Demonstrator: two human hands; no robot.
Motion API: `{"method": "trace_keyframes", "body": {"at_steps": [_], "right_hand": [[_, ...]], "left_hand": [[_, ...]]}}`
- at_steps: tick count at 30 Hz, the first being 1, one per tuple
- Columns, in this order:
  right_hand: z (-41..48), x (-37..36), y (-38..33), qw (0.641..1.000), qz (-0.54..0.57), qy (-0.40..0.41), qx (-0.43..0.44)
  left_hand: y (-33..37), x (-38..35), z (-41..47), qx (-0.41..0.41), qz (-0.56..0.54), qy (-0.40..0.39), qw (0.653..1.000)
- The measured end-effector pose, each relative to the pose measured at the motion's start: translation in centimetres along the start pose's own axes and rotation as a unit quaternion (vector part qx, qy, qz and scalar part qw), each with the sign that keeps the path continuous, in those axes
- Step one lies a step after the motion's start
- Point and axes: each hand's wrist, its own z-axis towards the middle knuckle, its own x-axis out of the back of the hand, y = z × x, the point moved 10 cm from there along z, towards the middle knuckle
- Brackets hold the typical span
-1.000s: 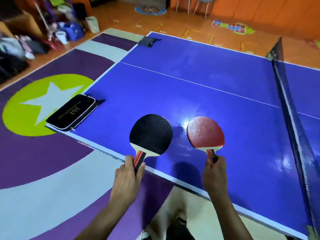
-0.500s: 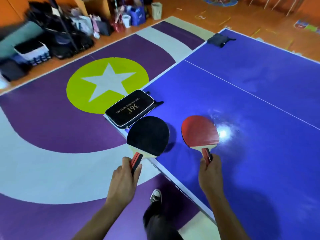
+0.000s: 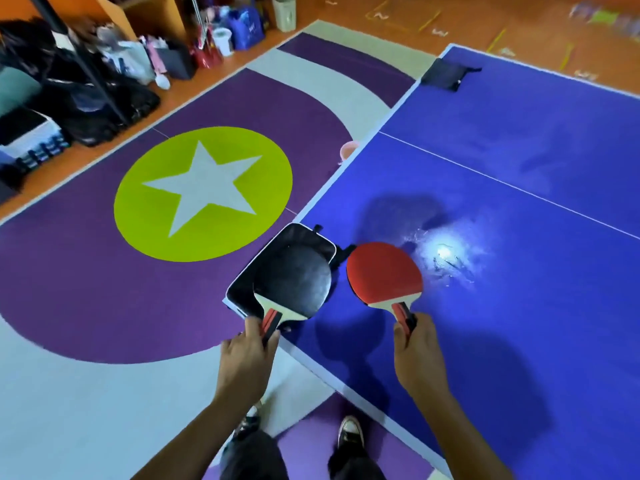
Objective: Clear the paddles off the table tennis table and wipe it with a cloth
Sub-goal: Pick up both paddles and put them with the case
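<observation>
Both hands are closed on paddle handles: the left hand [image 3: 246, 355] holds the black paddle [image 3: 294, 282], the right hand [image 3: 417, 355] holds the red paddle [image 3: 384, 273]. The black blade is over the dark case [image 3: 273, 258] at the corner of the blue table [image 3: 519, 202] (whether it touches, one cannot tell). The case lies ahead of the left hand, so this hand is nearer; the red paddle is just beside, to the right.

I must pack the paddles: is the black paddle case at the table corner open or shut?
Cannot tell: the black-faced paddle in the left hand covers most of the black paddle case.
</observation>
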Motion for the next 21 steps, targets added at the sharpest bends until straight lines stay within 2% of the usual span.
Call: {"method": "trace_keyframes", "body": {"at_steps": [5, 9, 13, 17, 21], "right_hand": [[-0.7, -4.0, -2.9, 0.997, 0.002, 0.058, -0.057], [-3.2, -7.7, -4.9, 0.986, 0.008, 0.117, -0.115], [-4.9, -11.7, -7.4, 0.979, 0.019, 0.145, -0.143], [-5.4, -15.6, -10.3, 0.978, 0.025, 0.131, -0.159], [-4.7, -19.4, -12.1, 0.979, 0.018, 0.119, -0.162]], "left_hand": [[-5.7, -2.9, 6.6, -0.002, 0.036, -0.063, 0.997], [-6.8, -5.0, 9.9, -0.074, 0.063, -0.103, 0.99], [-7.9, -7.2, 10.7, -0.152, 0.129, -0.156, 0.967], [-9.2, -7.2, 10.2, -0.227, 0.164, -0.15, 0.948], [-10.4, -6.7, 9.8, -0.273, 0.13, -0.128, 0.944]]}}
